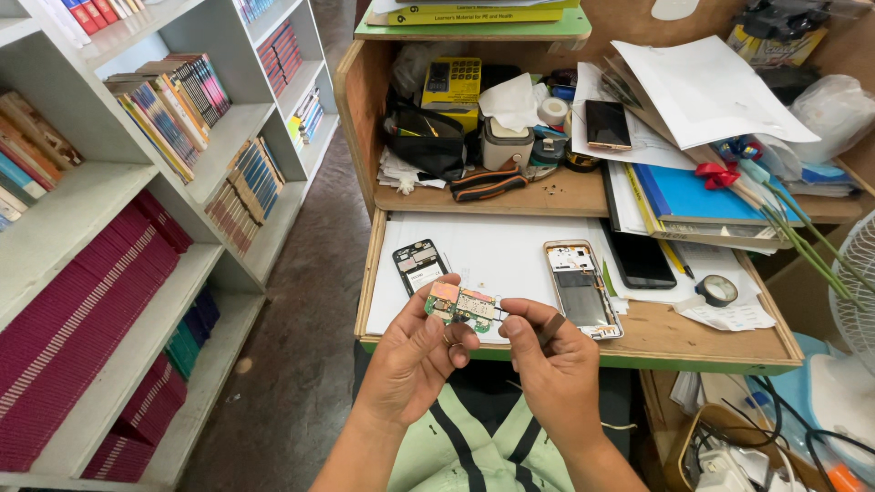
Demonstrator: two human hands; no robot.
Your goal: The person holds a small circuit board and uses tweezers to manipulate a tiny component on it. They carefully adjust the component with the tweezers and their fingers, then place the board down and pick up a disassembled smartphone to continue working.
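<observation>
Circuit board (pixel 461 306), one small green piece, sits pinched in the left hand (pixel 415 357); the right hand (pixel 551 364) grasps a thin tool (pixel 550 328) at its edge. Beyond the hands, two opened phone shells (pixel 419 265) (pixel 583 287) lie on white paper (pixel 492 255) on the counter (pixel 702 337).

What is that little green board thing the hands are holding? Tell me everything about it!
The little circuit board is a small, flat, greenish piece with silvery metal patches and a pinkish patch at its left end. It lies roughly level, held in the air just above the front edge of the desk and its white paper. The left hand pinches it from below and behind with fingers and thumb. The right hand meets its right end, holding a thin dark tool there.
</observation>
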